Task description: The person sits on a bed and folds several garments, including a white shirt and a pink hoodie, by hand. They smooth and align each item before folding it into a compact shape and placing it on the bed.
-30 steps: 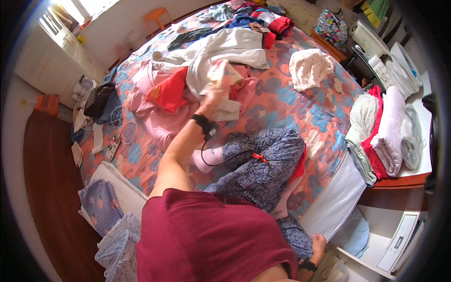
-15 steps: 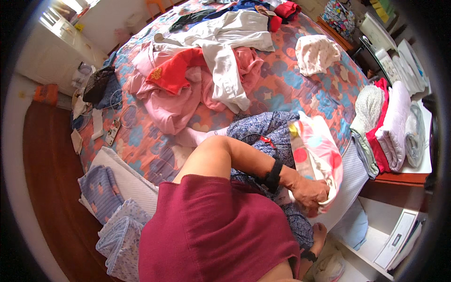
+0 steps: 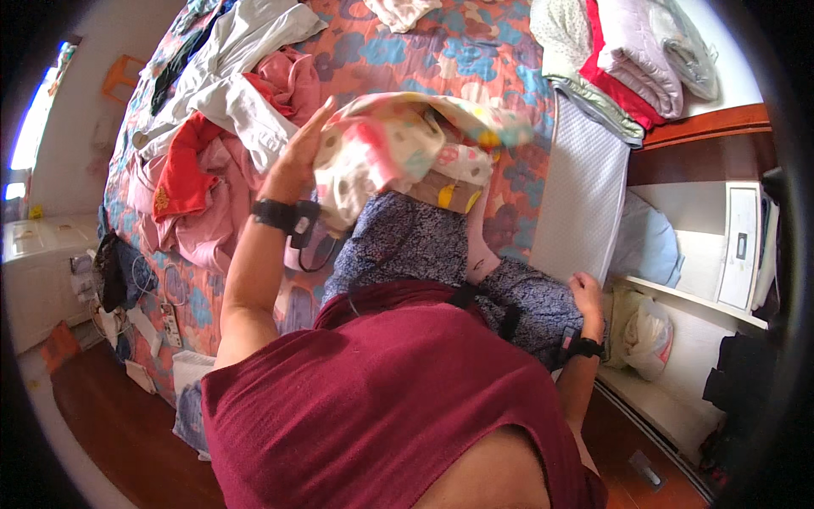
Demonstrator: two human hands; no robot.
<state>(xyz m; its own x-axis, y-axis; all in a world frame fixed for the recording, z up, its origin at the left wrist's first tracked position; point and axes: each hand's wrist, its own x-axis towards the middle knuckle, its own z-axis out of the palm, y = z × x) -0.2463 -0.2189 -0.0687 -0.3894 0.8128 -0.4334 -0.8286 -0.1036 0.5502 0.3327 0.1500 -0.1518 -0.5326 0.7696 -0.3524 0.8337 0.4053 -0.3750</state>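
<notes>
A white cloth [image 3: 373, 153] printed with coloured dots and patches, partly smeared by motion, is spread above my lap at the bed's edge. At its left side is my left hand [image 3: 298, 157], touching it, the visible fingers stretched upward; part of the hand is hidden behind the cloth. A narrow pale pink piece of cloth [image 3: 481, 242] hangs down over my blue patterned trousers [image 3: 390, 242]. My right hand [image 3: 587, 295] is beside my right thigh, fingers loosely curled, with nothing visible in them. Both wrists wear black straps.
The flowered bedspread [image 3: 475, 51] bears heaped pink, red and white clothes [image 3: 203, 161] on the left. Folded quilts [image 3: 627, 59] are piled at the upper right, above an open white cabinet [image 3: 695, 254]. Cables and a power strip [image 3: 170, 322] lie at the bed's left edge.
My left hand has swung from the right side to the left, and the dotted cloth has moved up and left with it. My right hand has come into view. The view has turned rightward.
</notes>
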